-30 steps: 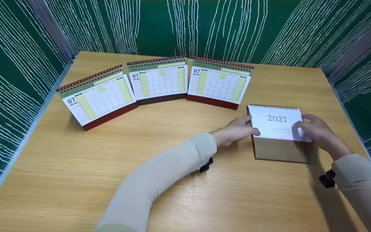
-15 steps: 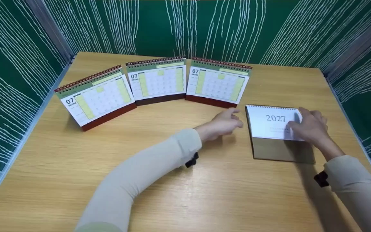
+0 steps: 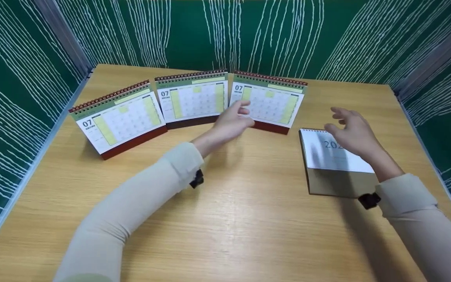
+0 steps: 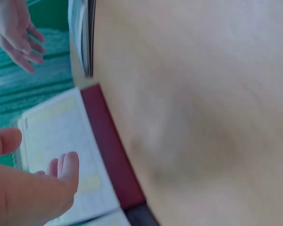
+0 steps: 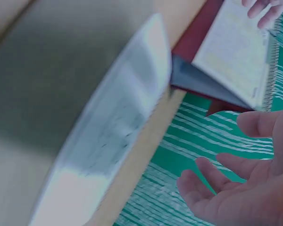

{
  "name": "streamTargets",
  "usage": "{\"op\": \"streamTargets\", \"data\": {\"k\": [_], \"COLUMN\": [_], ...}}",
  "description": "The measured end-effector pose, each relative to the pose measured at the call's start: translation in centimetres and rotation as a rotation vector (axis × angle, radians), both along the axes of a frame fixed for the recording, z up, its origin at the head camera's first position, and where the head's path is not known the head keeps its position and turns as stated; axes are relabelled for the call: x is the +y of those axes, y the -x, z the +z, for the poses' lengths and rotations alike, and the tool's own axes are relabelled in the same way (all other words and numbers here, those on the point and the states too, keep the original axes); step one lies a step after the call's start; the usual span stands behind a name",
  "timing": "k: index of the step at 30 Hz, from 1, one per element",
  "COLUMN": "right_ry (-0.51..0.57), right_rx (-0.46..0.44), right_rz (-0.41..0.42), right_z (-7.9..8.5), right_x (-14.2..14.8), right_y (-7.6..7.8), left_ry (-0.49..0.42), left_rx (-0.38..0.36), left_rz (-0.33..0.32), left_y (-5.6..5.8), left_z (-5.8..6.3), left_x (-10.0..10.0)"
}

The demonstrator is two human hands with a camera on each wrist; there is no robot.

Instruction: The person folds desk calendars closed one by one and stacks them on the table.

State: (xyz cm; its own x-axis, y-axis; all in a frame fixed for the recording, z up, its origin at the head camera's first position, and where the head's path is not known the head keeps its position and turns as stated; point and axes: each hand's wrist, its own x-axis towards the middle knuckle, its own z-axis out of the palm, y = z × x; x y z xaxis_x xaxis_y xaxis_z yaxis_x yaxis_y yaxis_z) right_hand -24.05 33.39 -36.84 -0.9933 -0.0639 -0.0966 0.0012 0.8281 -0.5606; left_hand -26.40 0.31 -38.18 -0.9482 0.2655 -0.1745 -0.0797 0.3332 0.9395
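My left hand (image 3: 231,122) hovers in front of the right-hand standing desk calendar (image 3: 276,103), fingers loosely spread and holding nothing. In the left wrist view its thumb and fingers stand apart over that calendar's page. My right hand (image 3: 352,131) is raised over the 2027 desk calendar (image 3: 343,182), partly covering its printed white page; its fingers are relaxed and hold nothing. That calendar has a tan base and lies low on the table. Two more standing calendars showing 07, a middle one (image 3: 194,98) and a left one (image 3: 119,121), complete a curved row at the back.
The wooden table (image 3: 225,219) ends at green walls (image 3: 186,31) with white streaks at the back and sides. Cuffed sleeves carry small black devices, one below the left wrist (image 3: 197,179) and one below the right (image 3: 369,200).
My left hand let go of the 2027 calendar and moved left and away toward the standing row. The right hand released its right edge and lifted up and leftward.
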Motion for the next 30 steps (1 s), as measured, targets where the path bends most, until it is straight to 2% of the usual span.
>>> {"op": "streamTargets", "data": {"k": [6, 14, 22, 25, 30], "right_ry": [0.113, 0.308, 0.536, 0.609, 0.672], "right_rx": [-0.056, -0.125, -0.172, -0.187, -0.236], "right_rz": [0.004, -0.021, -0.109, -0.128, -0.156], "right_z": [1.3, 2.1, 1.5, 1.1, 0.6], "right_x": [-2.5, -5.1, -6.4, -6.6, -6.9], "right_y": [1.3, 3.1, 4.8, 5.1, 5.3], "left_ry": [0.026, 0.076, 0.103, 0.104, 0.105], "left_rx": [0.108, 0.160, 0.132, 0.120, 0.117], "left_rz": [0.066, 0.120, 0.152, 0.146, 0.122], "left_y": [0.8, 1.6, 2.1, 2.2, 2.3], "left_z": [0.3, -0.4, -1.5, -1.8, -2.4], "left_x": [-2.3, -3.4, -3.5, -3.3, -3.1]}}
